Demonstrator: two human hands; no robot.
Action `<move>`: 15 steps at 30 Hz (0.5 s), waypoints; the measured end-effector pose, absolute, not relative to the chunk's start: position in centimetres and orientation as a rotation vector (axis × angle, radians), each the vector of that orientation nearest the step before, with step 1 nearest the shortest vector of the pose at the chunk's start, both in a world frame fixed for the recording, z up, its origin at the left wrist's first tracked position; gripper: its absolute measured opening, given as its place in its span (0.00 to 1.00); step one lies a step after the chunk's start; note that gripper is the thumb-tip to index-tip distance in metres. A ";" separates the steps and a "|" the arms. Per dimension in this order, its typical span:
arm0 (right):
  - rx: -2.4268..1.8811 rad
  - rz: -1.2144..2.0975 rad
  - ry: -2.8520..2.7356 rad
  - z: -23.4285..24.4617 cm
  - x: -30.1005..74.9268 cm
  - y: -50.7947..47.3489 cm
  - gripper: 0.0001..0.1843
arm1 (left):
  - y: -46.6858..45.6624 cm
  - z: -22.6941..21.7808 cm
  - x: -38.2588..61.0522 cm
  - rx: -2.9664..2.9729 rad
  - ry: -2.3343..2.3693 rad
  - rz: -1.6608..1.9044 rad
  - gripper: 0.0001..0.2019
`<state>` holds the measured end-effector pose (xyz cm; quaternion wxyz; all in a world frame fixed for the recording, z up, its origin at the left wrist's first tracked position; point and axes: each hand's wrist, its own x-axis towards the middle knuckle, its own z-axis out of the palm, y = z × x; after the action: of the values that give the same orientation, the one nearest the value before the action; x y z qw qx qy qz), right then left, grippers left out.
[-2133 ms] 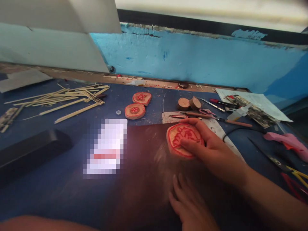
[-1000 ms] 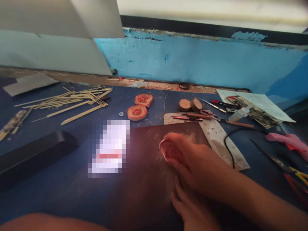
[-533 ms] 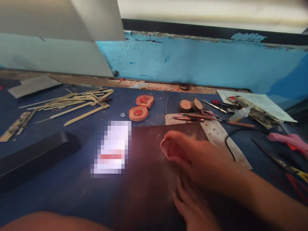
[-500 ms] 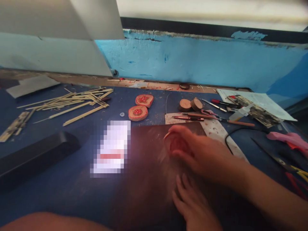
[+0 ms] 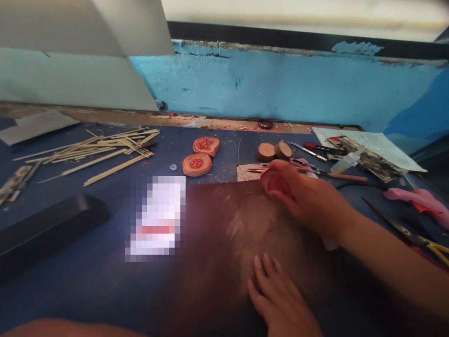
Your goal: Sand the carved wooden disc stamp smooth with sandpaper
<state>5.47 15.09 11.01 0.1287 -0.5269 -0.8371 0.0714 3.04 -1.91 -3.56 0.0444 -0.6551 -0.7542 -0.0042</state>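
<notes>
My right hand [image 5: 305, 196] is closed around a round wood slice [image 5: 278, 181] with a reddish face. The fingers cover much of the slice, and its markings are blurred. It is held over the far right part of a brown board [image 5: 210, 220]. Lower down, my left hand [image 5: 280, 295] lies on the same board, palm down with its fingers stretched out, holding nothing. Pale dust is smeared over the board between the two hands. Beyond the board, two wood slices with red drawings lie together, a star slice [image 5: 206, 145] behind a flower-like one [image 5: 197, 164].
Thin wooden sticks [image 5: 115, 145] are heaped at the left, behind a dark box-like object [image 5: 52, 224]. Two plain wood slices [image 5: 267, 152], pens, a knife [image 5: 308, 151] and a small bottle [image 5: 347, 161] stand or lie at the back right. Scissors [image 5: 403, 229] rest at the right.
My right hand has moved to the right and farther back with the wood slice, uncovering more dusty board. My left hand stays on the board. The view has shifted slightly.
</notes>
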 end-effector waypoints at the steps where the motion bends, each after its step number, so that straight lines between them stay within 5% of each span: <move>1: -1.556 0.168 -2.418 11.0 5.8 15.4 0.29 | -1.8 -3.3 2.9 -1.989 -2.308 -0.006 0.35; 8: -1.208 0.868 -2.544 12.4 2.7 11.8 0.19 | -1.3 -2.0 1.8 -2.111 -2.276 -0.071 0.29; 15: -1.613 0.214 -2.376 10.7 6.0 15.3 0.31 | -1.1 -2.6 3.4 -2.089 -2.380 0.133 0.30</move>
<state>6.00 15.33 10.67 0.1303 -0.5554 -0.8180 0.0735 3.36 -1.09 -2.64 -0.0140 -0.6590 -0.7509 0.0419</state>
